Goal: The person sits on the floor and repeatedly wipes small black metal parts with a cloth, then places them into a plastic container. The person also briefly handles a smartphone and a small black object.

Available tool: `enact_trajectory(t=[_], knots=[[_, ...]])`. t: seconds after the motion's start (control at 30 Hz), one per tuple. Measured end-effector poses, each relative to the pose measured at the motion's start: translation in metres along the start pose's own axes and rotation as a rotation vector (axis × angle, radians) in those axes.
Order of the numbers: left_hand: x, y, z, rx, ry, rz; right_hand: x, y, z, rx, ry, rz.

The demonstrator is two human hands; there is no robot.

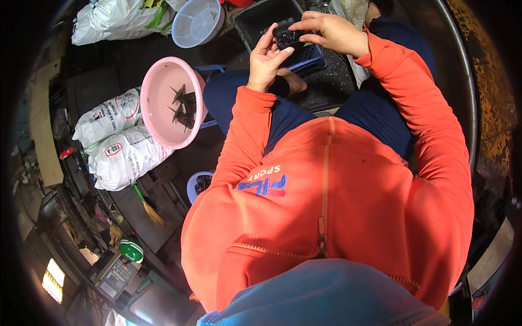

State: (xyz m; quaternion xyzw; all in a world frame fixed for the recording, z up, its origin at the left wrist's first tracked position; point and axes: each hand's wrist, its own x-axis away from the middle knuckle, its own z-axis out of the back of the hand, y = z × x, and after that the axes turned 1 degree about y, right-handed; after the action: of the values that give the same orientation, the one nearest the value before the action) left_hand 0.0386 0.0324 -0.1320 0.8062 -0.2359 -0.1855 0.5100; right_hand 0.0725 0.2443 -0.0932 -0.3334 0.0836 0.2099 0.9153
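My left hand [263, 62] grips a small black part [287, 37] with rounded hollows, its thumb below and its fingers along the near side. My right hand [337, 33] pinches the same part from the right, fingertips over its top and edge. I cannot make out exactly what the part is. Just beyond and beneath it lies a dark rectangular tray [251, 25], partly hidden by my hands. A blue plastic basket [312, 61] shows below the part, between my knees.
On the left stands a pink basin [154, 103] with black finned parts [185, 107] in it. Behind it lie white printed sacks [128, 157]. A translucent bluish tub [197, 23] and white plastic bags [111, 22] stand at the far left. A small broom [149, 209] lies lower left.
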Motion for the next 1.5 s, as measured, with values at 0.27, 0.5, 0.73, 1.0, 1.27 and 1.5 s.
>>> enact_trajectory(t=[0.27, 0.5, 0.73, 1.0, 1.27, 1.5], knots=[[0.000, 0.009, 0.012, 0.080, -0.089, 0.264, 0.004, -0.007, 0.005, -0.004, -0.140, -0.009], [0.003, 0.005, 0.007, 0.041, -0.246, 0.360, 0.002, -0.010, 0.012, -0.065, -0.374, -0.023], [-0.002, 0.006, 0.006, 0.140, -0.245, 0.544, 0.003, -0.014, 0.013, -0.128, -0.361, -0.107], [0.001, -0.002, 0.011, 0.242, -0.232, 0.555, 0.005, -0.017, 0.016, -0.020, -0.338, -0.005], [0.003, -0.009, 0.011, 0.190, -0.444, 0.589, 0.000, -0.025, 0.023, -0.200, -0.564, -0.125], [0.003, -0.014, 0.007, 0.062, -0.450, 0.577, 0.002, -0.029, 0.023, -0.201, -0.539, -0.315]])
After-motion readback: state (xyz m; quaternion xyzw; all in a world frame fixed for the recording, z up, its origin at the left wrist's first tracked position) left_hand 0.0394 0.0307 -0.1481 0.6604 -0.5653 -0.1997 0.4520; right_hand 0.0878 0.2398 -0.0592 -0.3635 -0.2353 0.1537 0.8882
